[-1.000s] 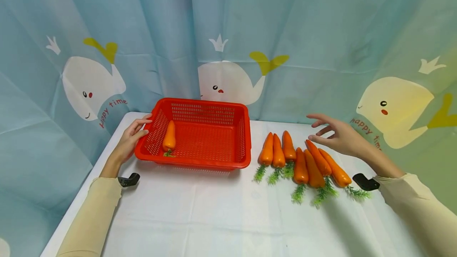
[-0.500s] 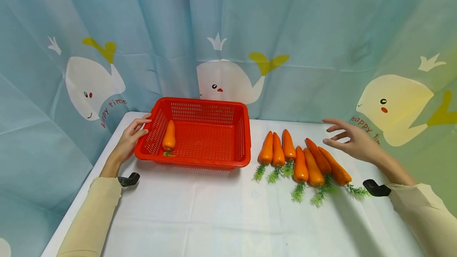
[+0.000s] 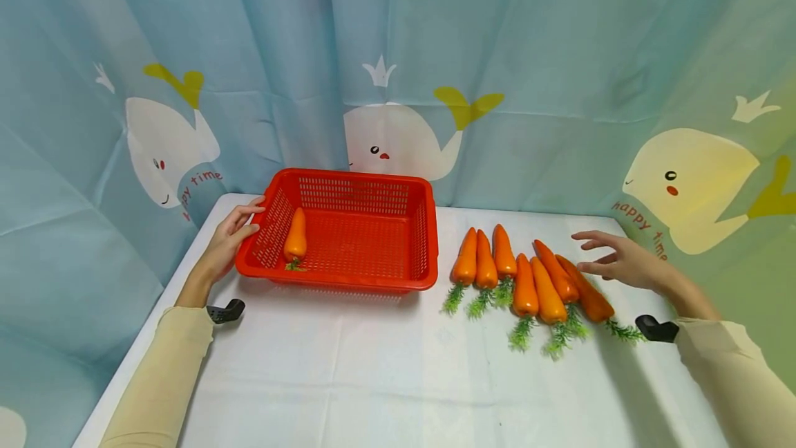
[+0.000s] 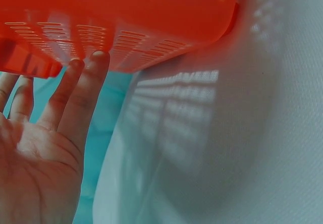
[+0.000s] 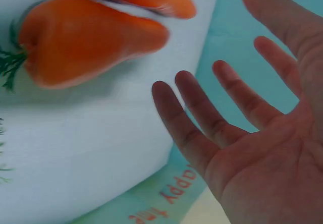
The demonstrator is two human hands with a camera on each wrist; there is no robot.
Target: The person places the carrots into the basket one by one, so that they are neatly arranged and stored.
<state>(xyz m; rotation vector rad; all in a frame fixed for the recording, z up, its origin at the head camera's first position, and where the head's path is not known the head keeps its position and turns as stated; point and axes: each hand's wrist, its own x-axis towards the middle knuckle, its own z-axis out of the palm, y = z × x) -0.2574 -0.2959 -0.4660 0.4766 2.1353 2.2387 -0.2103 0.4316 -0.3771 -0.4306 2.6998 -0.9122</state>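
My left hand (image 3: 225,244) rests against the left side of a red plastic basket (image 3: 357,285). In the left wrist view its straight fingers touch the slotted wall. Inside the basket, at its left, lies an orange carrot (image 3: 295,235) with a green top. My right hand (image 3: 622,261) is raised just right of a group of several carrots, fingers spread and loosely bent, holding nothing. Nearest to it is the rightmost carrot (image 3: 587,292), whose green top points to the front. In the right wrist view a carrot (image 5: 91,40) lies apart from the fingertips.
More carrots lie side by side right of the basket, including one at the group's left end (image 3: 465,259). A white cloth (image 3: 348,379) covers the table. Behind the table hangs a blue curtain (image 3: 547,54) with whale prints. Each wrist wears a small black device (image 3: 656,328).
My right hand has moved right, away from above the carrots, and slightly nearer the front. My left hand and the basket have stayed in place.
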